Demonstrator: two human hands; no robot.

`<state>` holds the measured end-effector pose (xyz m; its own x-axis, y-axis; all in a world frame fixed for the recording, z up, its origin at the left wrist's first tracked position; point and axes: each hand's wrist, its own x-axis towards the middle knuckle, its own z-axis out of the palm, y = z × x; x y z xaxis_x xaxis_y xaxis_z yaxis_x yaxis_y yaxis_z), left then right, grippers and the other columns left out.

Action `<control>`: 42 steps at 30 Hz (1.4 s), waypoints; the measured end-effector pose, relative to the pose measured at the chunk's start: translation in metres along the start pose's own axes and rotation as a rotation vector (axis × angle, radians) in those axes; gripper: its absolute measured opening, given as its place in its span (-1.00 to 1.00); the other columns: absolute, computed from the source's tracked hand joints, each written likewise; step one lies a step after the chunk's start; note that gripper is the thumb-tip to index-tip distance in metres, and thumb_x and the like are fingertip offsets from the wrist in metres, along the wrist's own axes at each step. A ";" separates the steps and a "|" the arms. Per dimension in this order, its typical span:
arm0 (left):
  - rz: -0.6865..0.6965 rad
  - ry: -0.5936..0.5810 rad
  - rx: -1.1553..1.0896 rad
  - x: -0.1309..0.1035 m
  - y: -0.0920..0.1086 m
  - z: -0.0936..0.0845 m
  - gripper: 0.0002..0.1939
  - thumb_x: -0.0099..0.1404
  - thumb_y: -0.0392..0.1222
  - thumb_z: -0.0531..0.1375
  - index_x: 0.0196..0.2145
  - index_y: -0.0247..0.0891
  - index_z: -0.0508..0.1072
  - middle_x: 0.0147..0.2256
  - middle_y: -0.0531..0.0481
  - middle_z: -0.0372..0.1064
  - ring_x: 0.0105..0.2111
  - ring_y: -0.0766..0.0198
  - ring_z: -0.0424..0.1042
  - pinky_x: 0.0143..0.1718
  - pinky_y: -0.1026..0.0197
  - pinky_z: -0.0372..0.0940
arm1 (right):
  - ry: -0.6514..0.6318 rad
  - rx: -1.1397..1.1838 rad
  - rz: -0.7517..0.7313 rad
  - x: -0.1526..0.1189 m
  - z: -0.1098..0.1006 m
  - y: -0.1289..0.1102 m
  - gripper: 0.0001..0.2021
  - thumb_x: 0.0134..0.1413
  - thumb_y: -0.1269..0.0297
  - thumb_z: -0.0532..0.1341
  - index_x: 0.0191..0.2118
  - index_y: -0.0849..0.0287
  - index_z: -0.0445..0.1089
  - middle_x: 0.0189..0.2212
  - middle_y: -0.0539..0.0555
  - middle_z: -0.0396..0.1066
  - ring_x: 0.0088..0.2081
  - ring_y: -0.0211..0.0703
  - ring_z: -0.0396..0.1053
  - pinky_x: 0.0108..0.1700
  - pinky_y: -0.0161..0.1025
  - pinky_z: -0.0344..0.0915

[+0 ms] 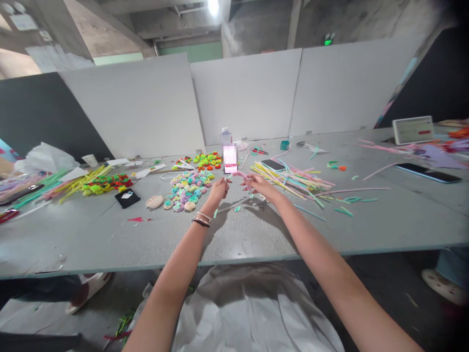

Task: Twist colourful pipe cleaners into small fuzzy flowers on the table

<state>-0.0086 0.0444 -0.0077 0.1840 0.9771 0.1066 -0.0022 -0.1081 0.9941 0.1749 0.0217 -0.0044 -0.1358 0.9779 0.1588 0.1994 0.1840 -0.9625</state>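
Note:
My left hand (219,190) is closed, its fingertips pinched at one end of a thin pipe cleaner. My right hand (259,187) has bent fingers around a pink pipe cleaner (240,174), which arches between the two hands above the table. Below the hands, a pale strip (234,206) and small green pieces (237,209) lie on the table. To the left of my left hand is a pile of pastel fuzzy pieces (186,190). A heap of loose pastel pipe cleaners (296,181) spreads to the right of my right hand.
A lit phone (230,159) stands upright before a bottle (225,131). Another phone (273,165) rests on the pipe cleaners. At left are a black square object (127,197) and red-green pieces (110,185); at right, a phone (428,172) and a white tablet (413,130). The table edge (238,261) is near me.

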 end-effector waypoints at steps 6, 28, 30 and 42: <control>-0.012 0.130 -0.204 -0.001 0.009 -0.002 -0.87 0.30 -0.23 -0.06 -0.36 -0.25 0.22 -0.69 0.25 -0.16 -0.75 0.49 -0.15 -0.70 0.41 -0.20 | -0.024 -0.068 0.090 -0.002 0.003 -0.002 -0.78 0.19 0.24 0.11 -0.13 0.21 0.38 -0.14 0.17 0.49 -0.35 -0.27 0.43 -0.41 -0.39 0.19; 0.264 -0.136 0.528 -0.004 -0.014 0.013 -0.67 0.35 -0.10 -0.07 -0.48 -0.26 0.30 -0.67 0.11 0.20 -0.65 0.41 0.17 -0.52 0.33 0.04 | 0.164 -0.027 0.062 0.006 0.017 0.003 -0.79 0.09 0.26 0.16 -0.26 0.21 0.51 -0.32 0.12 0.54 -0.33 -0.24 0.44 -0.38 -0.36 0.19; 0.284 -0.115 0.589 -0.004 -0.016 0.014 -0.67 0.35 -0.14 -0.09 -0.51 -0.26 0.29 -0.65 0.09 0.23 -0.62 0.40 0.21 -0.48 0.32 0.06 | 0.163 -0.030 0.051 0.006 0.018 0.004 -0.79 0.07 0.25 0.17 -0.27 0.21 0.52 -0.33 0.11 0.53 -0.33 -0.22 0.44 -0.37 -0.35 0.20; 0.378 0.093 0.929 -0.014 -0.014 0.014 -0.75 0.37 -0.16 -0.05 -0.26 -0.27 0.39 -0.22 -0.20 0.38 -0.27 0.18 0.37 -0.27 0.23 0.15 | 0.202 -0.347 -0.138 0.015 0.019 0.019 -0.71 0.04 0.12 0.18 -0.44 0.21 0.54 -0.54 0.04 0.47 -0.41 -0.15 0.38 -0.34 -0.29 0.19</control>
<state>0.0027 0.0294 -0.0236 0.2520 0.8553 0.4527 0.7302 -0.4751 0.4911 0.1586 0.0383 -0.0247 0.0021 0.9350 0.3546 0.5125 0.3035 -0.8033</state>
